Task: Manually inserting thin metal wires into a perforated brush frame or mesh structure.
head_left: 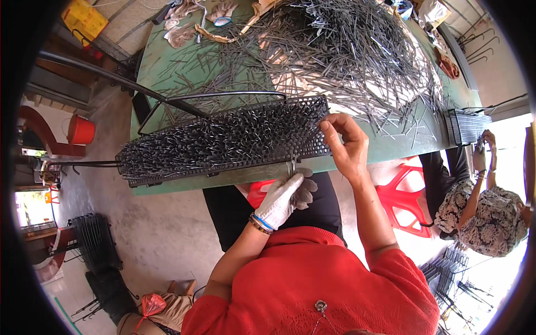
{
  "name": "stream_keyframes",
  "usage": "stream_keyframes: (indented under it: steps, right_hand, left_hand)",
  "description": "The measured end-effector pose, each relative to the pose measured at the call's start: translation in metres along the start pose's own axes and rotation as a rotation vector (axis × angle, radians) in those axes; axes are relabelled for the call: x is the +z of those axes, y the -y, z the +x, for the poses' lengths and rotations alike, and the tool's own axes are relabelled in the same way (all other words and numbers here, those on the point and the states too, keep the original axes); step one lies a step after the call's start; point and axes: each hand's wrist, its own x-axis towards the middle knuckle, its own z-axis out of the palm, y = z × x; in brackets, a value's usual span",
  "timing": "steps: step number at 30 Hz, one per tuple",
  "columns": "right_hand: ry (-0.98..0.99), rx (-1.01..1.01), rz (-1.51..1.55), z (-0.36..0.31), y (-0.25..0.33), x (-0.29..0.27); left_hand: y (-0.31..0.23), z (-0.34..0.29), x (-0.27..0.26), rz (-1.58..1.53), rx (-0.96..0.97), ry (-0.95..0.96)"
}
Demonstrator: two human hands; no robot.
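Note:
Across the near edge of the table lies a long black perforated rack [304, 158], tightly filled with thin dark strips [206, 137] standing in its holes. Bare holes show at its right end. My left hand [285, 195], in a white and grey glove, is closed around a small bundle of thin strips [292, 167] just below the rack's front edge. Bare-skinned, my right hand [347, 142] is at the rack's right end, thumb and forefinger pinched together by the holes. Whatever is between those fingertips is too small to make out.
A large heap of loose strips [357, 44] covers the far part of the green table [167, 61]. Black rods [134, 84] extend left from the rack. At right, another person [483, 212] works at a similar rack [466, 127]. A red stool [402, 198] stands between us.

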Motion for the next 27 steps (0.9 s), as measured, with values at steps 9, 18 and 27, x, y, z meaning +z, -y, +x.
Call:
stream_keyframes:
  steps: [9,18,27]
  right_hand:
    - [0.065,-0.391,-0.224,0.018,0.000,0.012]
    - [0.127,-0.419,-0.201,0.021,-0.001,0.011]
    - [0.197,-0.417,-0.159,0.022,-0.010,0.008]
  left_hand:
    - [-0.002,-0.004,0.004,0.057,-0.017,0.002]
    - [0.001,-0.003,0.001,0.021,-0.018,0.030]
    - [0.000,-0.004,0.001,-0.023,-0.045,0.049]
